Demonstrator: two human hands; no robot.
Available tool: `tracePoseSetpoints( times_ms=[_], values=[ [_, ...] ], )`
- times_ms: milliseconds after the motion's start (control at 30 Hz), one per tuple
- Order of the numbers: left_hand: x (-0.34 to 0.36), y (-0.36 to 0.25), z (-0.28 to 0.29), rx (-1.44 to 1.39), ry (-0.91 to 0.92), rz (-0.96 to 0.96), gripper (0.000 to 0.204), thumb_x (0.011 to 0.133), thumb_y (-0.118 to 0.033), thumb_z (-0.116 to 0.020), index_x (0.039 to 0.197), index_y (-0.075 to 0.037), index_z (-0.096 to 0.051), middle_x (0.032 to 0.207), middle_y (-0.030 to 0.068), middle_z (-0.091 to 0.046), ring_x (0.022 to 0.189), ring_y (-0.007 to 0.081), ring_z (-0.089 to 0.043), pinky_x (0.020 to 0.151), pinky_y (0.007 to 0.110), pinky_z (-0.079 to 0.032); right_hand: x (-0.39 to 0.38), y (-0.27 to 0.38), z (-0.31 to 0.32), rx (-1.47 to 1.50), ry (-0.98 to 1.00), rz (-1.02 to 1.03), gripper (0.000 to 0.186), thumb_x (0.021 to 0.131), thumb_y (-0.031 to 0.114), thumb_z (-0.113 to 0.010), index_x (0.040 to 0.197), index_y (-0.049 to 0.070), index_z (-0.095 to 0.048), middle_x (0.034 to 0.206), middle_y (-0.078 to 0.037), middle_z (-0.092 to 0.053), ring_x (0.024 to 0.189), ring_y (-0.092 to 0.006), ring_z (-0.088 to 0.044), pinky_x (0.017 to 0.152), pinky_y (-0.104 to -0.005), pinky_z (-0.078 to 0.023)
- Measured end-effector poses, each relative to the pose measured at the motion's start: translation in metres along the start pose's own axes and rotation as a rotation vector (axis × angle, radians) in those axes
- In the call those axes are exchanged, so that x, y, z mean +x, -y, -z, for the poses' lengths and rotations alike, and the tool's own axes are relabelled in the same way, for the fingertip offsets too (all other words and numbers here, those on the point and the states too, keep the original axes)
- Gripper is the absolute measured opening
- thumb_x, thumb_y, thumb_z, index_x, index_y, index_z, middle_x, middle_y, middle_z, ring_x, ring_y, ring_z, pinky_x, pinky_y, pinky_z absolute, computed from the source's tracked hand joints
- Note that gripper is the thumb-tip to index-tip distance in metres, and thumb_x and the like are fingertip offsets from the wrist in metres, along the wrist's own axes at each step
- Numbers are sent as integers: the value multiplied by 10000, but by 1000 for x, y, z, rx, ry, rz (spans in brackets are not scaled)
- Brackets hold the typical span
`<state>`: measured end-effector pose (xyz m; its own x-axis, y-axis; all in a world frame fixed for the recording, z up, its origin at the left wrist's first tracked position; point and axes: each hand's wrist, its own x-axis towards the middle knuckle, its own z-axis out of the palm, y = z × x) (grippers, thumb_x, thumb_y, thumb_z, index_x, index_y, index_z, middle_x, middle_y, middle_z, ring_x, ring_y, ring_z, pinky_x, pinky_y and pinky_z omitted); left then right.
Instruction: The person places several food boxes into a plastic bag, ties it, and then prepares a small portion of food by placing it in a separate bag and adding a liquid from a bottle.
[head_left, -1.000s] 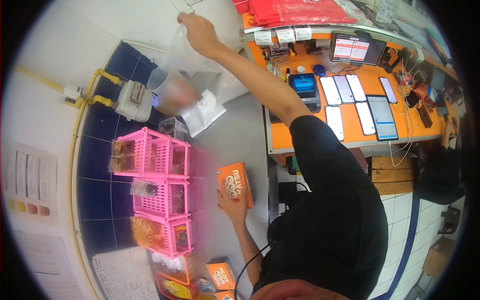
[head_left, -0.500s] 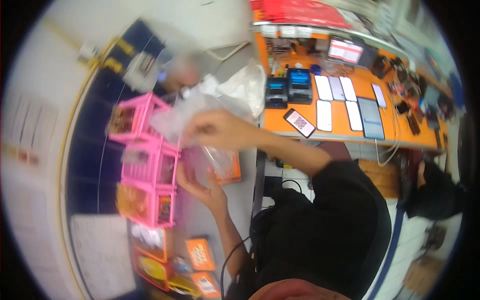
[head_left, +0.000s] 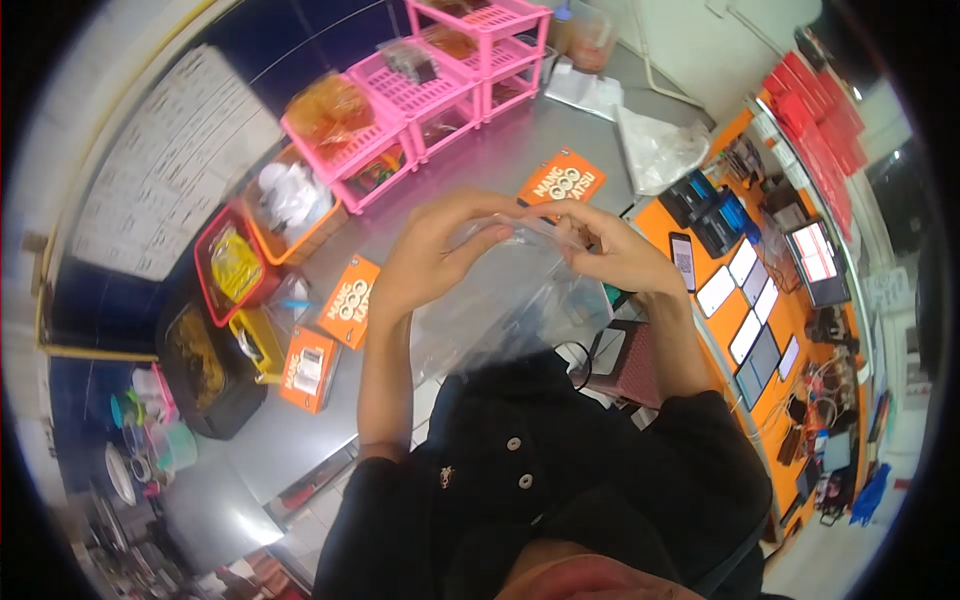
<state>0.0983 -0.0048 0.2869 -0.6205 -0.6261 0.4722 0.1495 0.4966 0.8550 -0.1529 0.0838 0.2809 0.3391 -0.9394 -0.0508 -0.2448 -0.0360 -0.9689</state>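
Observation:
A clear plastic bag (head_left: 500,310) hangs between my two hands in front of my chest. My left hand (head_left: 435,250) grips its upper edge, with the thumb pressed on the film and the fingers behind. My right hand (head_left: 620,250) pinches the same edge farther right, its fingers bent. The two index fingers nearly meet at the top of the bag. Just beyond them an orange printed box (head_left: 562,180) lies flat on the steel table (head_left: 430,180). Two more orange boxes sit left of my left forearm, one farther (head_left: 350,300) and one nearer (head_left: 308,368).
Pink plastic racks (head_left: 415,95) with packets stand along the back wall. Left of them are an orange basket (head_left: 330,215), a red basket (head_left: 205,255) and a black container (head_left: 190,400). At right, an orange counter (head_left: 700,345) carries several phones and two black devices (head_left: 710,215).
The view has turned. The bag has come from beside the pink racks to in front of my chest, and both hands now grip its edge.

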Motion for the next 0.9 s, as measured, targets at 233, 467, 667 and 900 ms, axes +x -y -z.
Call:
tracePoseSetpoints(
  times_ms=[233,467,667,900],
  values=[
    [-72,-17,37,741,-391,-150,220,885,-116,-734,1083,-37,-680,1012,125,-674,958,303,-639,830,397,-499,18,14,-46,-211,-539,57,179,978,172,-686,1039,6,-708,913,7,-677,846,-81,-588,771,-246,-464],
    [-337,-49,-9,-258,53,1006,336,944,-72,-678,1273,-14,-646,1035,93,-707,1019,176,-689,906,337,-547,-37,-71,-55,73,-849,-208,190,1015,187,-636,1112,26,-663,976,-4,-649,893,-91,-593,786,-251,-476],
    [-275,21,-55,-702,-416,723,451,944,-7,-581,1390,-56,-532,1199,105,-625,1172,191,-586,1003,326,-463,-24,-98,-54,185,-831,-161,167,995,102,-602,1147,38,-628,1058,-30,-639,964,-131,-608,850,-295,-513],
    [-252,146,-73,431,414,583,737,756,-457,-811,1398,-197,-557,1336,122,-604,1277,327,-545,1082,437,-409,-64,-107,-34,186,-1021,-159,213,1062,122,-450,1184,34,-601,1064,-52,-675,896,-118,-640,770,-266,-521]
  ],
)
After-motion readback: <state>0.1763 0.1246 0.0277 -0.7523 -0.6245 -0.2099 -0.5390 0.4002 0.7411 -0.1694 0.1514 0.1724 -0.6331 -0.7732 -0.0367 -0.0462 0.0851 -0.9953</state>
